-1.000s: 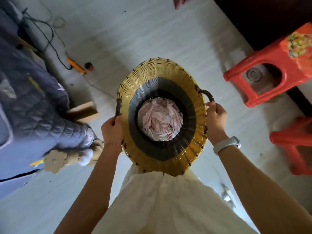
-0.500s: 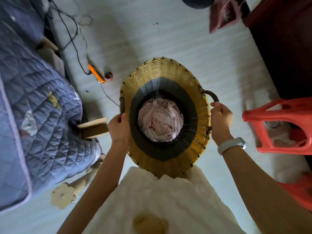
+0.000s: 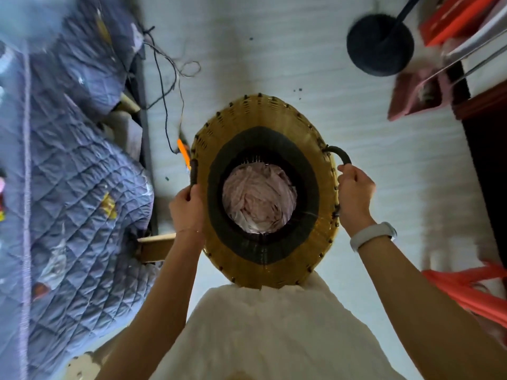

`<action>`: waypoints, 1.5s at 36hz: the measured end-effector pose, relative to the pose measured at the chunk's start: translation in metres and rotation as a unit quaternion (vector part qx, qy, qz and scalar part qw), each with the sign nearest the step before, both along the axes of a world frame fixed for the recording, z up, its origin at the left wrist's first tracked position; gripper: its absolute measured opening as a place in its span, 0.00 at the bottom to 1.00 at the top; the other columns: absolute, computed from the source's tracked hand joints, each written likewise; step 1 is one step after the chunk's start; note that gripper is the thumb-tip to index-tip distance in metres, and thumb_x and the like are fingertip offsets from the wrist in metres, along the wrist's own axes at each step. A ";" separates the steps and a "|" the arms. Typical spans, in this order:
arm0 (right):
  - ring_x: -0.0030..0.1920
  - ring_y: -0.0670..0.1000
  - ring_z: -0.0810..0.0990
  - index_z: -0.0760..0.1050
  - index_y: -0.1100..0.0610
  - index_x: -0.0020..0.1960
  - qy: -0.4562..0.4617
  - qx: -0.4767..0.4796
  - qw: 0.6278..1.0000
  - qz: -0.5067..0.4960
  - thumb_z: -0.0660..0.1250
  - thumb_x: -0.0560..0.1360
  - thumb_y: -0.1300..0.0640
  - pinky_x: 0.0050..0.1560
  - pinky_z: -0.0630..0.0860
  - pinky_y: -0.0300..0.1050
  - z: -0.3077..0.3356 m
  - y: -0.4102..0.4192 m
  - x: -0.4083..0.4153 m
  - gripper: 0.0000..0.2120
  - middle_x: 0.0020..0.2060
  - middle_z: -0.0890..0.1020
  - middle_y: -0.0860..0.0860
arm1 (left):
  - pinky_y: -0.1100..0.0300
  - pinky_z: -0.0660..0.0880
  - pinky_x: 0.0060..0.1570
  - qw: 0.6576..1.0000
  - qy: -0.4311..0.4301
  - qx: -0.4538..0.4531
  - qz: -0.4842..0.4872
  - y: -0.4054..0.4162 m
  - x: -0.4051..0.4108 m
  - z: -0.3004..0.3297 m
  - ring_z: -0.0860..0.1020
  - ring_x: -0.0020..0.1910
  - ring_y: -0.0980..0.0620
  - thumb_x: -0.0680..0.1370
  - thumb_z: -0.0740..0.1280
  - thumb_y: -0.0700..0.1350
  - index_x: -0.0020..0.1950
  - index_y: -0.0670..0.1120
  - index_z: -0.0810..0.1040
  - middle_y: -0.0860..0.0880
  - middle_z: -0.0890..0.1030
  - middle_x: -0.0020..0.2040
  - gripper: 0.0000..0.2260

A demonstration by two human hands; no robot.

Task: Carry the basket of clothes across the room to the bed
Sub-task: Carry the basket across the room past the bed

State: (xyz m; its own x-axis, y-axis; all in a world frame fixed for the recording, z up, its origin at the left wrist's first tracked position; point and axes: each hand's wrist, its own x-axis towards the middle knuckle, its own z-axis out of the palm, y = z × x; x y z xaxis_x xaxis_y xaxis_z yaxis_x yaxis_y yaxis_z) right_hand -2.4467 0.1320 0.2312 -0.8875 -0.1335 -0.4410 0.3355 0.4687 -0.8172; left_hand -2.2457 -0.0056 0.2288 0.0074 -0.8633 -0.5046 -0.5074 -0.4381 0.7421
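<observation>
Right now both hands grip the woven basket (image 3: 263, 259) by its dark side handles: left hand (image 3: 188, 208) closed on the left handle, right hand (image 3: 355, 194) closed on the right handle, white wristband (image 3: 373, 235) on that wrist. Basket is held off the floor (image 3: 301, 50) in front of the person's pale garment (image 3: 269, 333), pink clothes (image 3: 259, 201) bunched at its bottom. Bed with blue quilt (image 3: 71, 187) lies just left of the basket, black round stand base (image 3: 380, 45) and red stool (image 3: 466, 289) off to its right.
</observation>
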 end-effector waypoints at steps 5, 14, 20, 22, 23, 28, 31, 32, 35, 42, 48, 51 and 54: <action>0.31 0.51 0.60 0.69 0.74 0.48 0.001 0.003 0.999 0.039 0.55 0.74 0.59 0.33 0.59 0.45 -0.005 -0.046 -0.055 0.16 0.28 0.62 0.54 | 0.54 0.68 0.41 0.999 -0.013 -0.009 0.030 -0.041 -0.055 -0.002 0.70 0.40 0.49 0.74 0.59 0.43 0.37 0.44 0.73 0.41 0.74 0.37 0.07; 0.33 0.52 0.63 0.74 0.65 0.42 0.013 0.015 0.996 0.082 0.54 0.75 0.57 0.36 0.63 0.47 -0.003 -0.129 -0.133 0.14 0.29 0.67 0.53 | 0.54 0.69 0.43 0.999 0.008 0.000 0.045 -0.115 -0.119 0.002 0.72 0.42 0.48 0.75 0.59 0.43 0.42 0.46 0.76 0.41 0.76 0.41 0.07; 0.31 0.49 0.64 0.73 0.58 0.40 0.010 0.015 0.996 0.088 0.54 0.76 0.57 0.34 0.64 0.45 -0.004 -0.200 -0.169 0.12 0.29 0.67 0.52 | 0.55 0.65 0.39 0.997 0.013 0.006 0.076 -0.180 -0.155 -0.006 0.68 0.39 0.48 0.74 0.61 0.43 0.28 0.51 0.69 0.42 0.71 0.38 0.14; 0.31 0.49 0.64 0.74 0.60 0.41 0.010 0.020 0.996 0.084 0.54 0.75 0.57 0.35 0.65 0.46 -0.006 -0.228 -0.182 0.12 0.29 0.67 0.52 | 0.54 0.65 0.40 0.997 0.017 0.012 0.075 -0.207 -0.167 -0.008 0.68 0.39 0.48 0.74 0.61 0.44 0.28 0.51 0.69 0.42 0.72 0.38 0.13; 0.31 0.49 0.64 0.73 0.60 0.41 0.009 0.024 0.996 0.083 0.54 0.76 0.57 0.35 0.65 0.46 -0.006 -0.242 -0.188 0.12 0.29 0.68 0.52 | 0.54 0.66 0.40 0.997 0.015 0.016 0.071 -0.222 -0.172 -0.010 0.68 0.39 0.48 0.73 0.61 0.45 0.28 0.51 0.69 0.42 0.72 0.38 0.13; 0.31 0.48 0.66 0.71 0.53 0.35 0.010 0.041 0.995 0.089 0.53 0.76 0.56 0.33 0.66 0.42 -0.011 -0.309 -0.215 0.14 0.29 0.69 0.52 | 0.53 0.65 0.39 0.995 0.023 0.023 0.095 -0.288 -0.200 -0.015 0.68 0.38 0.48 0.74 0.61 0.43 0.27 0.50 0.70 0.41 0.72 0.36 0.14; 0.30 0.48 0.65 0.73 0.54 0.37 0.008 0.044 0.995 0.083 0.53 0.77 0.56 0.33 0.66 0.42 -0.012 -0.347 -0.230 0.14 0.29 0.69 0.52 | 0.54 0.68 0.40 0.995 0.028 0.031 0.095 -0.323 -0.217 -0.012 0.70 0.39 0.47 0.76 0.60 0.42 0.31 0.50 0.73 0.42 0.74 0.36 0.13; 0.30 0.49 0.65 0.74 0.58 0.39 0.009 0.043 0.996 0.083 0.53 0.77 0.56 0.34 0.65 0.43 -0.011 -0.359 -0.235 0.13 0.29 0.69 0.52 | 0.54 0.68 0.41 0.995 0.027 0.029 0.090 -0.334 -0.223 -0.012 0.71 0.39 0.47 0.76 0.60 0.42 0.33 0.49 0.74 0.41 0.75 0.38 0.11; 0.31 0.49 0.64 0.74 0.66 0.46 0.017 0.045 0.995 0.089 0.53 0.76 0.56 0.35 0.65 0.45 -0.011 -0.395 -0.251 0.15 0.29 0.68 0.53 | 0.53 0.69 0.41 0.995 0.017 0.024 0.091 -0.371 -0.239 -0.011 0.71 0.40 0.47 0.75 0.60 0.44 0.31 0.52 0.73 0.40 0.75 0.38 0.13; 0.31 0.49 0.65 0.74 0.66 0.48 0.012 0.032 0.993 0.109 0.53 0.76 0.56 0.35 0.66 0.44 -0.009 -0.479 -0.301 0.16 0.29 0.68 0.53 | 0.57 0.69 0.37 0.995 0.024 0.012 0.101 -0.449 -0.286 -0.006 0.71 0.39 0.47 0.76 0.59 0.44 0.30 0.53 0.72 0.43 0.74 0.36 0.14; 0.35 0.53 0.67 0.74 0.66 0.47 -0.003 0.028 0.993 0.117 0.54 0.76 0.55 0.39 0.67 0.48 -0.015 -0.561 -0.355 0.16 0.30 0.71 0.54 | 0.57 0.67 0.38 0.988 0.030 0.034 0.145 -0.518 -0.337 -0.008 0.70 0.39 0.47 0.76 0.59 0.42 0.30 0.50 0.74 0.46 0.72 0.32 0.15; 0.33 0.52 0.67 0.74 0.67 0.47 -0.014 0.027 0.992 0.124 0.54 0.76 0.55 0.38 0.67 0.47 -0.014 -0.605 -0.387 0.16 0.31 0.71 0.55 | 0.57 0.68 0.38 0.986 0.030 0.036 0.159 -0.557 -0.365 -0.006 0.71 0.36 0.48 0.77 0.59 0.42 0.41 0.42 0.80 0.47 0.73 0.32 0.11; 0.32 0.52 0.65 0.73 0.68 0.48 -0.011 0.027 0.990 0.136 0.54 0.76 0.55 0.37 0.65 0.47 -0.011 -0.648 -0.413 0.17 0.29 0.69 0.55 | 0.57 0.69 0.38 0.984 0.030 0.037 0.172 -0.599 -0.393 -0.004 0.71 0.38 0.48 0.76 0.60 0.42 0.38 0.45 0.78 0.47 0.74 0.32 0.10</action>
State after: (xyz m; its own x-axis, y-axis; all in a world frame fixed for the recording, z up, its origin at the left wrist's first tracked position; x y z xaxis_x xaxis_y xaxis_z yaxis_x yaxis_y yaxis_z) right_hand -2.8601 -0.5159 0.2202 -0.8117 -0.3422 -0.4733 0.2086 0.5871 -0.7822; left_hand -2.6391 -0.6047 0.2244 0.2603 -0.7760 -0.5745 -0.2759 -0.6300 0.7260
